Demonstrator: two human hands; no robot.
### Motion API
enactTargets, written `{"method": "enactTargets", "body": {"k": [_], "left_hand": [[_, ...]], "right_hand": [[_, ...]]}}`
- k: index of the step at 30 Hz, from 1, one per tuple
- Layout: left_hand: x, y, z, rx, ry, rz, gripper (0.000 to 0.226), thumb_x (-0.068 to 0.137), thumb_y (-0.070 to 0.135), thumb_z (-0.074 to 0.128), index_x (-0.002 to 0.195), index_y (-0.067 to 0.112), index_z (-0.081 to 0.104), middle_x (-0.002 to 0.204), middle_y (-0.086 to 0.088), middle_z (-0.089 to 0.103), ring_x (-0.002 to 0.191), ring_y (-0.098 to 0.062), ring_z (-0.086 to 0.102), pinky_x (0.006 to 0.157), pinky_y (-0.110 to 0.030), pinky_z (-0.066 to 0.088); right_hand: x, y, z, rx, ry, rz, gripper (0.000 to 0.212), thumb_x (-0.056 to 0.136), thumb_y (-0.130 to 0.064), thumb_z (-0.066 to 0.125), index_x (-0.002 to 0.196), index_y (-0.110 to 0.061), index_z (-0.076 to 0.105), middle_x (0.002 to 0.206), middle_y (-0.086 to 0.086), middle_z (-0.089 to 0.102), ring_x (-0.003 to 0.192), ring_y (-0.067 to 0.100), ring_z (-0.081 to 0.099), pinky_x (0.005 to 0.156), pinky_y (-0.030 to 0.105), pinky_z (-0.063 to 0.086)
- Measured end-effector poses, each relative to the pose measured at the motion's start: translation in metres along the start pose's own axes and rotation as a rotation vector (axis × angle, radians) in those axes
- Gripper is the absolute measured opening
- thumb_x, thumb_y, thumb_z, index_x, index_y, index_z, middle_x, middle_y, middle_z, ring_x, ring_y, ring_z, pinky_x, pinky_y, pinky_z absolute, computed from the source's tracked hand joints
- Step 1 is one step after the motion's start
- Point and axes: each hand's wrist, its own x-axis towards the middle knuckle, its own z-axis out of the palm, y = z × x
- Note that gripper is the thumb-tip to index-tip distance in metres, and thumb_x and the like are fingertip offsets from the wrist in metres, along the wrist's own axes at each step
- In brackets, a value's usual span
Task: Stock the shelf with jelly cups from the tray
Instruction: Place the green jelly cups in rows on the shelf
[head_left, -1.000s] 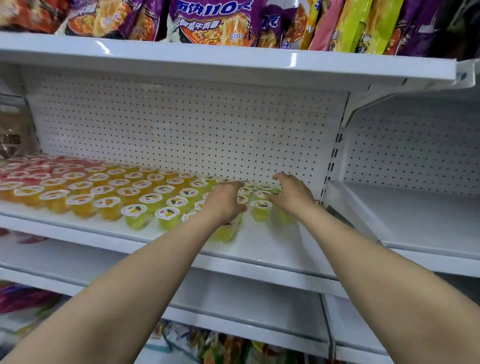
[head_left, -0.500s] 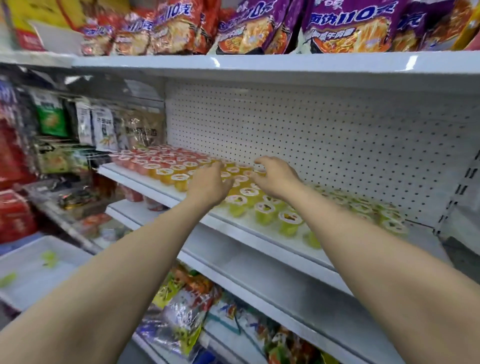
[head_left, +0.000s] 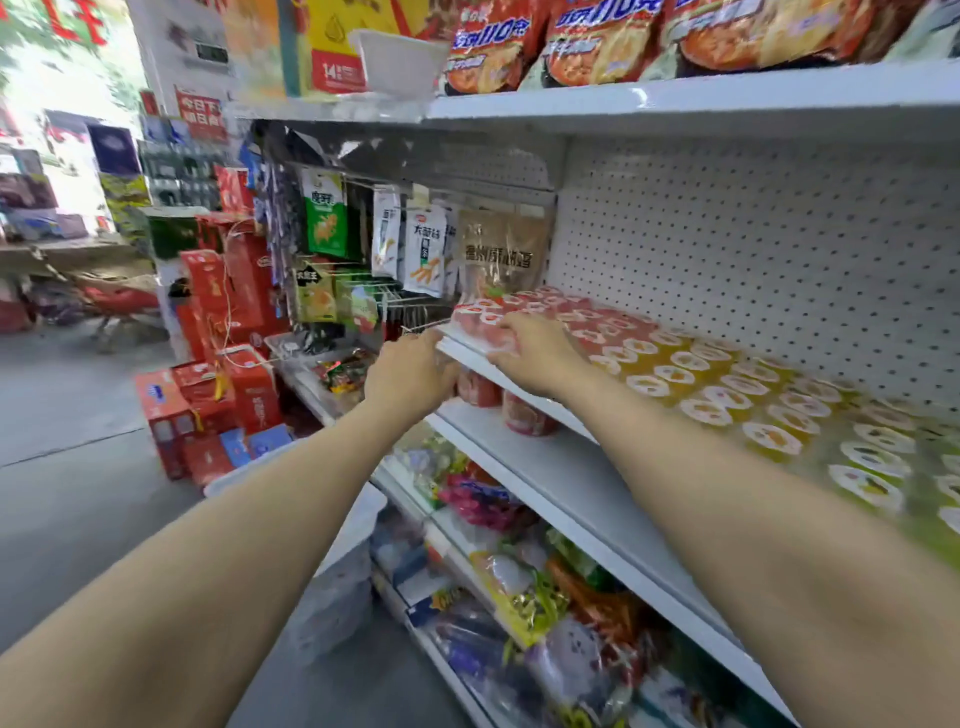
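Observation:
Rows of jelly cups fill the white shelf (head_left: 470, 356): red jelly cups (head_left: 582, 317) at its left end, orange jelly cups (head_left: 675, 374) in the middle, green jelly cups (head_left: 872, 486) to the right. My right hand (head_left: 540, 353) lies palm down on the front red cups at the left end. My left hand (head_left: 415, 371) is at the shelf's left front corner, fingertips against the edge, with nothing seen in it. Two red cups (head_left: 524, 415) stand on the shelf below. The white tray (head_left: 363, 512) sits low under my left forearm; its inside is hidden.
Snack bags (head_left: 587, 41) line the top shelf. Packets hang on wire hooks (head_left: 421, 249) left of the jelly shelf. Red gift boxes (head_left: 228, 332) are stacked on the floor by the aisle. Lower shelves hold mixed candy bags (head_left: 524, 587).
My view has swung left along the shelf. Both hands have moved left from the green and orange cups to the red cups at the shelf's left end.

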Motion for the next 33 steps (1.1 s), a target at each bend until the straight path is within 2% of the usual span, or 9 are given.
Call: {"method": "enactTargets", "body": {"k": [4, 9, 13, 17, 20, 22, 25, 29, 33], "left_hand": [[0.032, -0.097, -0.014, 0.044, -0.023, -0.047, 0.055, 0.091, 0.048, 0.055, 0.136, 0.018, 0.049, 0.123, -0.012, 0.061, 0.109, -0.035, 0.057, 0.083, -0.046, 0.053], [0.057, -0.205, -0.013, 0.065, -0.078, -0.109, 0.056, 0.092, 0.048, 0.054, 0.141, 0.023, 0.046, 0.128, -0.011, 0.060, 0.110, -0.034, 0.059, 0.085, -0.045, 0.053], [0.073, -0.285, 0.002, 0.031, -0.096, -0.214, 0.051, 0.094, 0.044, 0.053, 0.138, 0.019, 0.048, 0.121, -0.012, 0.062, 0.103, -0.036, 0.060, 0.076, -0.044, 0.054], [0.091, -0.363, 0.024, 0.006, -0.112, -0.318, 0.052, 0.095, 0.042, 0.056, 0.139, 0.015, 0.049, 0.130, -0.013, 0.058, 0.116, -0.036, 0.055, 0.090, -0.043, 0.048], [0.112, -0.426, 0.049, 0.007, -0.126, -0.408, 0.053, 0.095, 0.040, 0.057, 0.141, 0.016, 0.048, 0.133, -0.014, 0.057, 0.121, -0.036, 0.052, 0.092, -0.040, 0.044], [0.127, -0.468, 0.070, -0.007, -0.156, -0.468, 0.054, 0.093, 0.041, 0.058, 0.140, 0.017, 0.049, 0.133, -0.014, 0.059, 0.121, -0.035, 0.054, 0.093, -0.039, 0.044], [0.156, -0.531, 0.109, -0.019, -0.217, -0.569, 0.053, 0.093, 0.040, 0.059, 0.140, 0.016, 0.050, 0.134, -0.013, 0.059, 0.122, -0.034, 0.053, 0.095, -0.038, 0.043], [0.192, -0.602, 0.162, -0.057, -0.308, -0.703, 0.051, 0.096, 0.037, 0.057, 0.140, 0.014, 0.048, 0.135, -0.013, 0.058, 0.123, -0.033, 0.053, 0.095, -0.037, 0.042], [0.202, -0.654, 0.221, -0.122, -0.399, -0.844, 0.051, 0.097, 0.037, 0.057, 0.142, 0.016, 0.047, 0.140, -0.012, 0.055, 0.128, -0.033, 0.048, 0.098, -0.036, 0.040]], "right_hand": [[0.066, -0.068, 0.058, 0.062, -0.021, -0.027, 0.052, 0.093, -0.041, 0.060, 0.140, -0.018, 0.051, 0.141, 0.008, 0.052, 0.126, 0.030, 0.051, 0.098, 0.042, 0.047], [0.123, -0.129, 0.132, 0.054, -0.155, -0.053, 0.056, 0.096, -0.046, 0.057, 0.144, -0.018, 0.045, 0.142, 0.008, 0.050, 0.125, 0.029, 0.052, 0.095, 0.041, 0.049], [0.169, -0.163, 0.196, 0.056, -0.250, -0.063, 0.053, 0.098, -0.046, 0.055, 0.143, -0.018, 0.047, 0.141, 0.006, 0.049, 0.123, 0.027, 0.052, 0.095, 0.043, 0.051], [0.222, -0.194, 0.270, 0.077, -0.334, -0.097, 0.044, 0.095, -0.041, 0.059, 0.127, -0.011, 0.059, 0.129, 0.011, 0.059, 0.114, 0.029, 0.057, 0.093, 0.043, 0.050], [0.267, -0.210, 0.329, 0.108, -0.395, -0.114, 0.049, 0.094, -0.038, 0.061, 0.134, -0.009, 0.056, 0.135, 0.013, 0.057, 0.122, 0.032, 0.054, 0.097, 0.039, 0.046], [0.298, -0.217, 0.369, 0.125, -0.450, -0.116, 0.045, 0.094, -0.035, 0.061, 0.129, -0.008, 0.058, 0.133, 0.015, 0.057, 0.122, 0.033, 0.053, 0.094, 0.037, 0.042], [0.353, -0.228, 0.442, 0.140, -0.535, -0.126, 0.041, 0.092, -0.038, 0.062, 0.124, -0.012, 0.060, 0.125, 0.015, 0.061, 0.116, 0.033, 0.058, 0.093, 0.039, 0.047], [0.413, -0.237, 0.534, 0.135, -0.713, -0.110, 0.049, 0.094, -0.038, 0.061, 0.136, -0.013, 0.056, 0.136, 0.013, 0.057, 0.125, 0.031, 0.054, 0.100, 0.036, 0.044], [0.447, -0.232, 0.616, 0.081, -0.858, -0.089, 0.048, 0.095, -0.039, 0.060, 0.135, -0.014, 0.055, 0.136, 0.014, 0.056, 0.124, 0.033, 0.054, 0.097, 0.036, 0.045]]}}
